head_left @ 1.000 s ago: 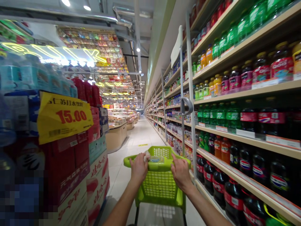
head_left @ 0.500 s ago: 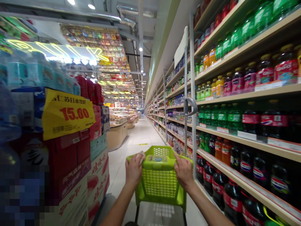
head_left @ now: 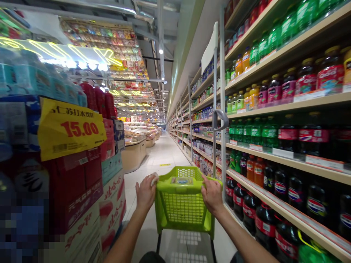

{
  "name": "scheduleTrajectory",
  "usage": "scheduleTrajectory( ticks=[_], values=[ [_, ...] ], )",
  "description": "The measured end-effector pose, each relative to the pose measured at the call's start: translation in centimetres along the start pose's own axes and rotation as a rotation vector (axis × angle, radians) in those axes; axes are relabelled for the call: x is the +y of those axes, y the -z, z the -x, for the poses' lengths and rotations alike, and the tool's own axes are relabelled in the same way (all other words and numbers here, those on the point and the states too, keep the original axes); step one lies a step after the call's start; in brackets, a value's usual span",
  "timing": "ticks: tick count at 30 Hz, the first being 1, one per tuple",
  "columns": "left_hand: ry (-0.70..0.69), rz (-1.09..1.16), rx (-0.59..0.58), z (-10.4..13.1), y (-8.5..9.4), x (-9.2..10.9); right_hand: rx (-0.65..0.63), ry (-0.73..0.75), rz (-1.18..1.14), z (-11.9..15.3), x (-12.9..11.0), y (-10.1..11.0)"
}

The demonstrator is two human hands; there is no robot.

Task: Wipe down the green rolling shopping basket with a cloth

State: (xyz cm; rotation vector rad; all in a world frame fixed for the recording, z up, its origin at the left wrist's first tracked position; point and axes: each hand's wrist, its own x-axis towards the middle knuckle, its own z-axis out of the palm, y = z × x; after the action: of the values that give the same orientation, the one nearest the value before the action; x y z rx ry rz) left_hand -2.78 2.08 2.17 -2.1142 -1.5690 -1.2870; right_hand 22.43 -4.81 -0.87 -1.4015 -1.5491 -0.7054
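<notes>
By the left hand (head_left: 146,191), partly curled, a crumpled white tissue (head_left: 155,178) is held at the near left corner of a green cart (head_left: 182,215); whether the cart itself is gripped cannot be told. Its handle (head_left: 178,188) (a label (head_left: 181,180) is set mid-bar) is gripped at the right end by the right hand (head_left: 211,195), index finger nearly straight. Beyond, cartons (head_left: 115,190) are stacked at left, fronted by a yellow price sign (head_left: 72,129); bottles (head_left: 307,76) are ranged on shelves (head_left: 268,109) at right. Farther off, counters (head_left: 134,157) are heaped with goods (head_left: 134,131).

Ceiling spotlight (head_left: 161,51), glaring neon sign (head_left: 73,54), blurred blue bottles (head_left: 35,78), stretched edges
</notes>
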Motion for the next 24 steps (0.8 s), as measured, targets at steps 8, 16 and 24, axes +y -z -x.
scheduleTrajectory(
  ticks=[8, 16, 24],
  values=[
    [-0.206, 0.024, -0.099, 1.1, -0.4, 2.1, 0.010, 0.031, -0.045, 0.1, 0.9, 0.0],
    [-0.047, 0.012, -0.086, 0.4, 0.1, 2.1, 0.027, 0.015, -0.025, 0.2, 0.8, -0.1],
    [-0.154, -0.019, -0.122, 0.3, 0.7, 2.5, -0.132, 0.019, 0.114, -1.3, 0.0, 1.2]
  ],
)
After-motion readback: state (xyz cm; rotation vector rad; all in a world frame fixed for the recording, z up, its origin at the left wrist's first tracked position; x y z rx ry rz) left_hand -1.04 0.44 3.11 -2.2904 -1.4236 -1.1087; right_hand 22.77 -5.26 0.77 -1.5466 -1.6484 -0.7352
